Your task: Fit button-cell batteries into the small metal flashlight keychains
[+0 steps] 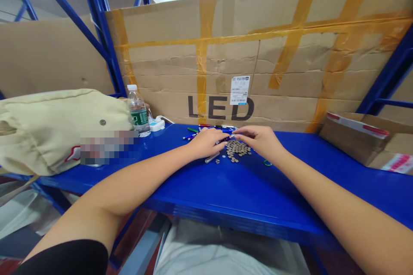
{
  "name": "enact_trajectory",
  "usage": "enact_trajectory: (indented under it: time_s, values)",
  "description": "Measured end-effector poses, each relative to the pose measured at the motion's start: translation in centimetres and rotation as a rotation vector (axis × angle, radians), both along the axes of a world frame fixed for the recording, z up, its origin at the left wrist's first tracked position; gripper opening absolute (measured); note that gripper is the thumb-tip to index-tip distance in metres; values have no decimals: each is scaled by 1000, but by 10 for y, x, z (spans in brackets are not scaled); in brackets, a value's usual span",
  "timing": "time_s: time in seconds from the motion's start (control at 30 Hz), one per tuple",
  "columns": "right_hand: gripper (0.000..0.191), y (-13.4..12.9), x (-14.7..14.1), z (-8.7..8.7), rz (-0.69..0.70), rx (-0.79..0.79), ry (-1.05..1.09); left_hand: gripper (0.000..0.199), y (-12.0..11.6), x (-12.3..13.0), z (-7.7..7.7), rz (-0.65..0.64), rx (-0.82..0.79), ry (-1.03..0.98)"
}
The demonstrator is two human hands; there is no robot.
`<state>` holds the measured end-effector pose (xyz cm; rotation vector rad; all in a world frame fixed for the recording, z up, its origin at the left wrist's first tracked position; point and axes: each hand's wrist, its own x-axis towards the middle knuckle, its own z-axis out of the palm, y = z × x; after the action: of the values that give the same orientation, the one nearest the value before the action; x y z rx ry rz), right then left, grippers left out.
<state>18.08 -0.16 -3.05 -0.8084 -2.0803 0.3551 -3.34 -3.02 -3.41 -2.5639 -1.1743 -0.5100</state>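
Note:
My left hand (208, 142) is closed around a dark blue pen (222, 140), which points to the right. At the pen's end, the thumb and fingers of my right hand (263, 139) are pinched together, and what exactly they grip there is partly hidden. Below the pen lies a spread of small round coin-like discs (237, 149). A greyish pen-like tube (212, 157) rests under my left fingers, with a small striped piece (217, 161) beside it. Several pens (219, 128) lie behind both hands. Near my right wrist is a green ring (267, 163).
The blue metal table (206, 184) backs onto a large cardboard box (167, 68) marked LED. To the left are a cream bag (58, 124), a water bottle (138, 114) and a white power strip (157, 124). An open carton (355, 137) stands at right.

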Motion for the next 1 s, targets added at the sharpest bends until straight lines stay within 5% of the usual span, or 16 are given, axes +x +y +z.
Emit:
enact_trajectory:
  time_s: [0.77,1.0]
  values:
    - [22,1,0,-1,44,-153,-116,27,-1,-2,0,71,94,38]
    - [21,-3,-1,2,85,-215,-114,31,1,4,3,20,16,12]
